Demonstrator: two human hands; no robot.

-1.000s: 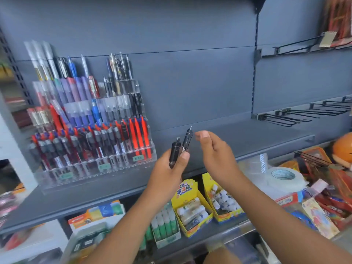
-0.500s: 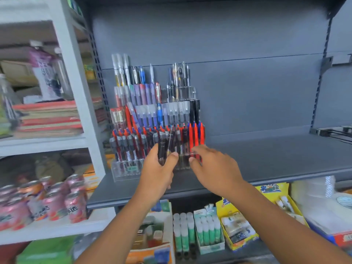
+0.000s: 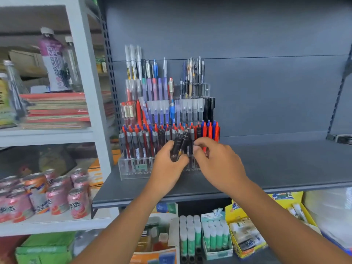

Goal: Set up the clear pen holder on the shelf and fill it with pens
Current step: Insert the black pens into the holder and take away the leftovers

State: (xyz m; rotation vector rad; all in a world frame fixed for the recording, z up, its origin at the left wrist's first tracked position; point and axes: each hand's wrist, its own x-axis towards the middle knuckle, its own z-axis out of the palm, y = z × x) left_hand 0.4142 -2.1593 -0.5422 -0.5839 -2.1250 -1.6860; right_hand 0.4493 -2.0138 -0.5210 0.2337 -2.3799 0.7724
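A clear tiered pen holder (image 3: pixel 133 168) stands on the dark grey shelf (image 3: pixel 285 164), against its left end. Its rows are packed with red, blue, purple, black and clear pens. My left hand (image 3: pixel 167 168) grips two black pens (image 3: pixel 180 145) upright in front of the holder's lowest row. My right hand (image 3: pixel 215 161) sits just to the right of them, fingers curled and pinching at a pen in the front row; which pen it holds is hidden by the fingers. Both hands cover the holder's lower right part.
To the left, a white rack (image 3: pixel 85 73) carries notebooks (image 3: pixel 57 109), bottles (image 3: pixel 54 60) and pink drink cans (image 3: pixel 57 199). Below the grey shelf sit glue sticks (image 3: pixel 190 237) and yellow boxes (image 3: pixel 245 239). Bare grey shelf stretches right of the holder. A metal bracket (image 3: pixel 339 139) juts out far right.
The view has swung left and closer to the holder. Both hands moved from mid-air in to the holder's front row; my left hand kept the two black pens, my right hand's fingers closed at the row.
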